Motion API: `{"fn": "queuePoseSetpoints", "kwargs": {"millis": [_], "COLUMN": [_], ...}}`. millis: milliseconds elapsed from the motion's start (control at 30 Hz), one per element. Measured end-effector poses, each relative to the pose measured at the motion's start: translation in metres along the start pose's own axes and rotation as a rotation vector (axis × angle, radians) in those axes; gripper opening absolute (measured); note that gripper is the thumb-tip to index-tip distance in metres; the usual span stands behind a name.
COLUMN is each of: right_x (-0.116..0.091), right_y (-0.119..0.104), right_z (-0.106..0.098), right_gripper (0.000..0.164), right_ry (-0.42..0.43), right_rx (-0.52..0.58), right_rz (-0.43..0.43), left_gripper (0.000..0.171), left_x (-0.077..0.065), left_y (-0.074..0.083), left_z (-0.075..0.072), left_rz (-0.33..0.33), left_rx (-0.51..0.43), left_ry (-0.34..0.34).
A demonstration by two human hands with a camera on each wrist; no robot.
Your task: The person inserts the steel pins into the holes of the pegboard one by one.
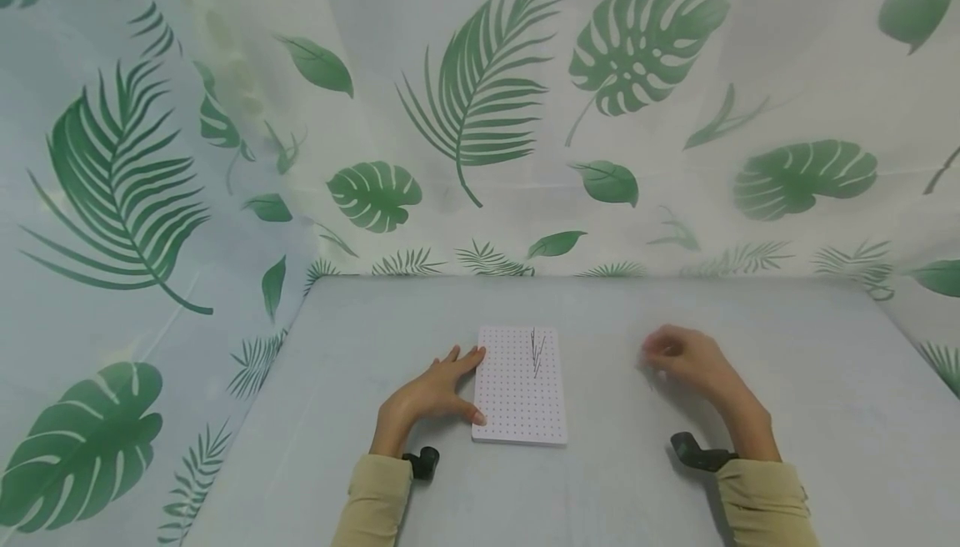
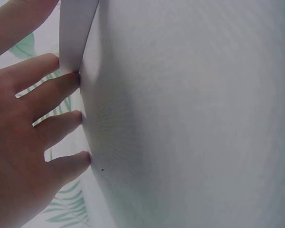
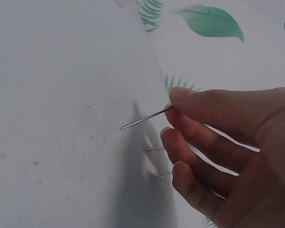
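A white board (image 1: 519, 397) with a grid of small dots lies flat on the table. Several thin dark needles (image 1: 536, 353) show at its upper right. Fingers spread, my left hand (image 1: 431, 393) touches the board's left edge with thumb and forefinger; in the left wrist view its other fingertips reach down to the table. To the right of the board, my right hand (image 1: 690, 359) pinches a thin metal needle (image 3: 145, 119) between thumb and forefinger, its free end pointing away from the hand. Two more thin metal pieces (image 3: 160, 177) appear beyond the curled lower fingers, partly hidden.
The pale grey table (image 1: 622, 480) extends around the board on all sides. Behind it and at the left hang white curtains (image 1: 517, 238) printed with green leaves. A black wrist mount (image 1: 701, 453) sits on the right wrist, and a similar black mount (image 1: 424, 464) on the left.
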State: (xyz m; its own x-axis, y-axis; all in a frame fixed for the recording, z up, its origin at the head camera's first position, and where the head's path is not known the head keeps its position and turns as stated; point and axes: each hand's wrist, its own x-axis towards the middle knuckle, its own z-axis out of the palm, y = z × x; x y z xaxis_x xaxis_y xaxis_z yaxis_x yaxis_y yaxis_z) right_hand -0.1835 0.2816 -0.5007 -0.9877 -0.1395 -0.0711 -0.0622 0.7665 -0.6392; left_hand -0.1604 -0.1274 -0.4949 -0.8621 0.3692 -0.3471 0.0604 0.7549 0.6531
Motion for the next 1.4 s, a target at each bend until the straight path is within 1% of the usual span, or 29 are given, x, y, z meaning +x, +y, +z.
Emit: {"fn": "queuePoseSetpoints", "kwargs": {"millis": [200,367,700,967,1100,1300,1400], "right_x": [-0.001,-0.001,0.003,0.005,0.006,0.007,0.007], "right_y": [-0.007,-0.012,-0.019,-0.029,-0.032,-0.037,-0.042], "right_z": [0.000,0.003,0.010,0.017,0.021,0.029,0.032], "right_gripper": [0.022,0.018,0.015,0.018,0.019,0.018,0.017], "right_ry": [-0.006,0.004,0.016,0.075,0.113,0.167,0.169], "right_rx": [0.041,0.033,0.067,0.052,0.066,0.125,0.154], "right_rz": [0.013,0.009,-0.015,-0.027,-0.061,-0.138,-0.159], "left_gripper": [0.104,0.103,0.104,0.105,0.105,0.105,0.105], "left_x": [0.000,0.000,0.001,0.001,0.001,0.001,0.001], "left_y": [0.000,-0.001,0.000,-0.001,0.000,0.000,-0.001], "left_z": [-0.001,-0.001,0.000,0.000,-0.001,-0.001,0.000], "left_rz": [0.006,0.018,0.003,0.011,0.009,-0.001,0.001], "left_rx": [-0.012,-0.017,-0.014,-0.012,-0.014,-0.021,-0.020], "left_ry": [-0.002,-0.006,-0.002,-0.002,-0.003,-0.002,-0.002]}}
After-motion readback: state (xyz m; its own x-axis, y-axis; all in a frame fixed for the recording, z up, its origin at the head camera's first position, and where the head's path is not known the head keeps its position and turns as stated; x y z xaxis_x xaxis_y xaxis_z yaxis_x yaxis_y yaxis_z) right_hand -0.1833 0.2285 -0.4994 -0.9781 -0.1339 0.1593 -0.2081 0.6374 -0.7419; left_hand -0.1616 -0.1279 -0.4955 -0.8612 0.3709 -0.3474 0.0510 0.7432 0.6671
